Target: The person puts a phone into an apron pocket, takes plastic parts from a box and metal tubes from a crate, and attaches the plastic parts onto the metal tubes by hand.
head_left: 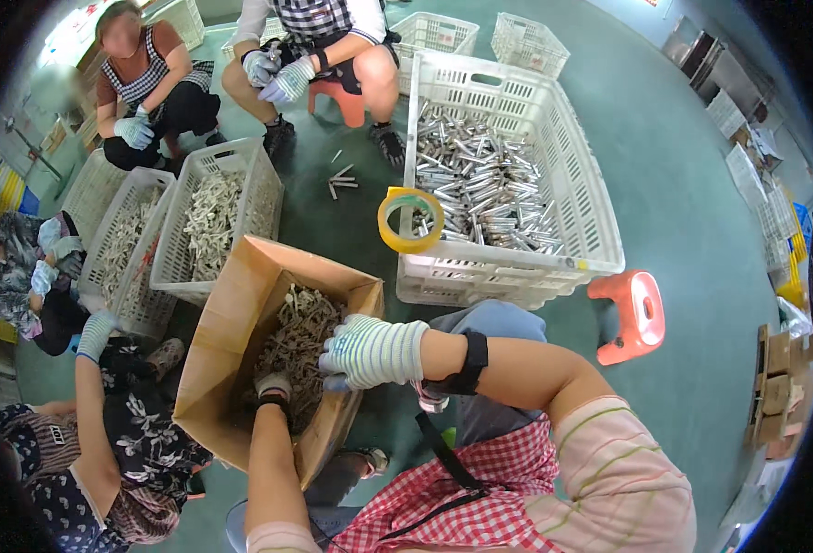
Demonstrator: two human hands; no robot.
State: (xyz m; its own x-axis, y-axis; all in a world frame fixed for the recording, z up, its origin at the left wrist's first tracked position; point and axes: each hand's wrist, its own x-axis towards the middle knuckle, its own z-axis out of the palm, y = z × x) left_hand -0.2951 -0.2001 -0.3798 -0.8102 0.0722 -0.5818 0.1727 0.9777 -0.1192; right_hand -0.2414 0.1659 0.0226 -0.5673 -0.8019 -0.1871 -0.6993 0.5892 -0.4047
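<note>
An open cardboard box (225, 318) stands in front of me, tilted in the view, with a heap of small greyish-brown metal parts (307, 323) inside. Deep in that box, my gloved left hand (275, 385) reaches down into the parts; its fingers are hidden. My right hand (374, 353), in a white glove with green and blue stripes, lies over the box's right rim, its fingers curled round the edge. Beyond the box, a large white plastic crate (600, 217) holds many shiny metal tubes (485, 180). A roll of yellow tape (393, 226) rests on its near left corner.
White crates (264, 198) of pale parts stand left of the box. An orange stool (630, 318) is at the right. Several co-workers sit around, one co-worker's gloved hand (100, 334) close by at left. A few loose tubes (340, 180) lie on the green floor.
</note>
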